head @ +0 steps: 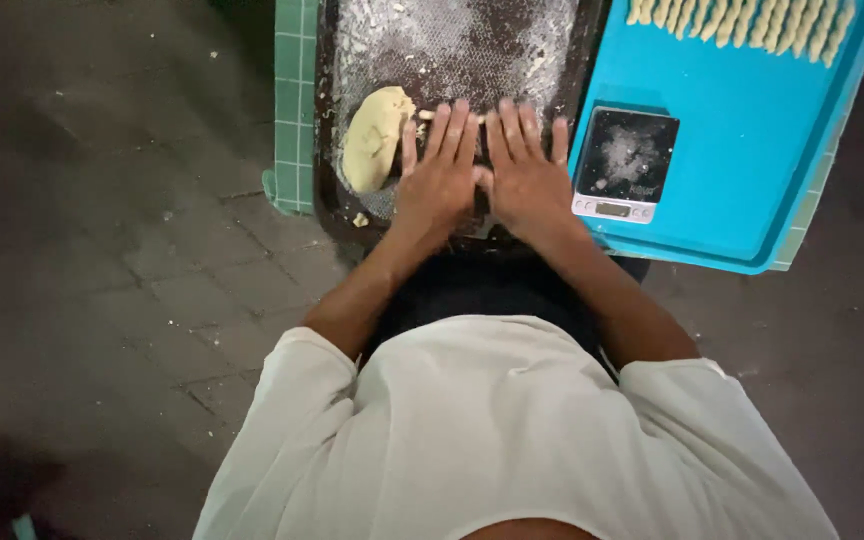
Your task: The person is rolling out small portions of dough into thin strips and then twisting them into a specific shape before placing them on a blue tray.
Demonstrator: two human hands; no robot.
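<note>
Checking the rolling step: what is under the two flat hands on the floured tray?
A thin strip of dough pokes out past the left hand; the right hand lies beside it. The rest is covered by the palms on the dark floured tray.

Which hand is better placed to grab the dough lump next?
Probably left. The left hand lies flat right beside the dough lump on the floured tray; the right hand sits farther away, nearer the scale.

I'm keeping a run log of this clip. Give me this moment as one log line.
left hand flat on floured tray | right hand flat beside it | thin dough piece under fingers | dough lump left | scale on blue tray
</note>
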